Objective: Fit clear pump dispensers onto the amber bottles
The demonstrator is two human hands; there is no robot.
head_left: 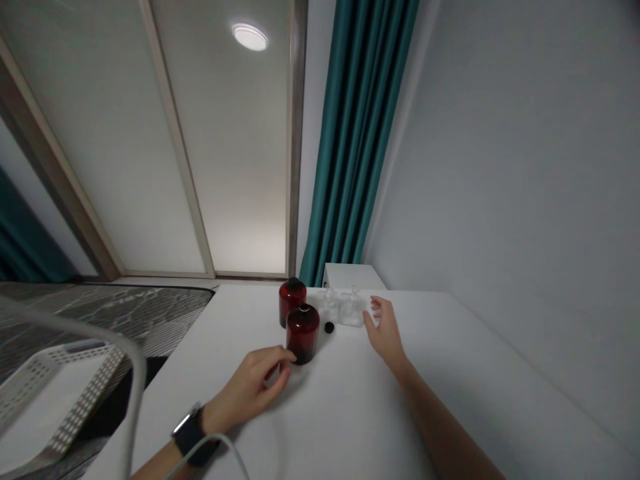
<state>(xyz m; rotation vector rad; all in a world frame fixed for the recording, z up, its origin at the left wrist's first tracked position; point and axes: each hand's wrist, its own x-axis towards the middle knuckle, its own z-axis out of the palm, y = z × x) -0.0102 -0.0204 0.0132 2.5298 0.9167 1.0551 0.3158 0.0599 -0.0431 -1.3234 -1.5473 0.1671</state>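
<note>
Head view: my left hand, loosely parted, empty, is at the front red bottle on the table; my right hand, half open, holds nothing beside clear bottles. Bottles are set out; one black cap lies loose.

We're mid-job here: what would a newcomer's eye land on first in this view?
Probably the front dark red bottle and the rear dark red bottle, glossy against the white table, with the left hand at the front one's base. Next, the tall teal curtain hanging beyond the table; the clear containers beside the right hand are easier to miss.
</note>
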